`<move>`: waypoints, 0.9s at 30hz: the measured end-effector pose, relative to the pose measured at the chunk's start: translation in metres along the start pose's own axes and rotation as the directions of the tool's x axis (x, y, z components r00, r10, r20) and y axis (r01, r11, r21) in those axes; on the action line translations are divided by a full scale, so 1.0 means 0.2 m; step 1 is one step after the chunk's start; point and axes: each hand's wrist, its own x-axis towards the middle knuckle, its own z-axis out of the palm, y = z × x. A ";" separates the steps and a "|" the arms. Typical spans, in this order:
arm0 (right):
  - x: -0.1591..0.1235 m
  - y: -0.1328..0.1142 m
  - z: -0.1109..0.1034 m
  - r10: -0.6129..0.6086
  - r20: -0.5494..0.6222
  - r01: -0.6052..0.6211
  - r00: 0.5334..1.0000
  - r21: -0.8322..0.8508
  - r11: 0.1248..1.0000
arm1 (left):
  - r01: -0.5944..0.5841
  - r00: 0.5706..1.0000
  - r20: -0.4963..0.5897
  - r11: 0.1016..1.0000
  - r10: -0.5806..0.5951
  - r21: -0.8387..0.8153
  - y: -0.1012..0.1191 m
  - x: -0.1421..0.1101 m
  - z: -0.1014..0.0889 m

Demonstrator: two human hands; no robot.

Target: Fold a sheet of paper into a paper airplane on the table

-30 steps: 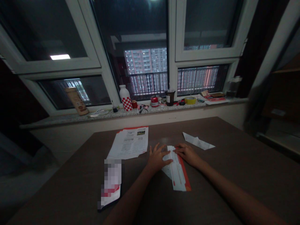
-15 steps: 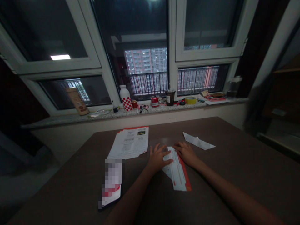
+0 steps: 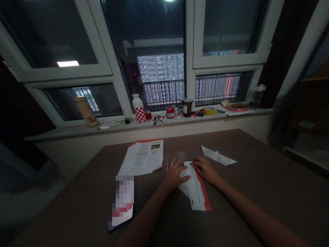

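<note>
A printed sheet of paper, folded into a long strip with an orange-red edge, lies on the brown table in front of me. Its lower layer shows as a slanted flap at the left. My left hand rests flat across the strip's upper left side, fingers spread and thumb over the print. At the upper right edge, my right hand has its fingers bent and gathered on the paper; its thumb is hidden. Beyond that hand lies a separate folded white paper with a small peak in its middle.
A stack of printed sheets lies at the back left of the table. Nearer me is a phone with a blurred screen. The windowsill holds a checkered bottle, a dark cup and yellow tape.
The whole view has shifted very slightly. Both hands stay on the folded paper, with the right fingers moved only a little along its top edge.
</note>
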 end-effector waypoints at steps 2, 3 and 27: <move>0.00 0.00 0.01 0.012 0.000 -0.012 1.000 -0.022 1.000 | -0.004 1.000 -0.004 1.000 0.004 0.005 0.00 0.00 0.01; 0.00 -0.01 0.01 0.022 0.001 -0.022 1.000 -0.031 0.999 | -0.006 1.000 -0.004 1.000 0.006 0.009 -0.01 0.00 0.01; -0.07 -0.03 -0.05 0.084 0.160 -0.089 0.984 0.026 0.996 | -0.026 0.998 -0.059 0.994 0.033 0.108 -0.02 0.01 0.01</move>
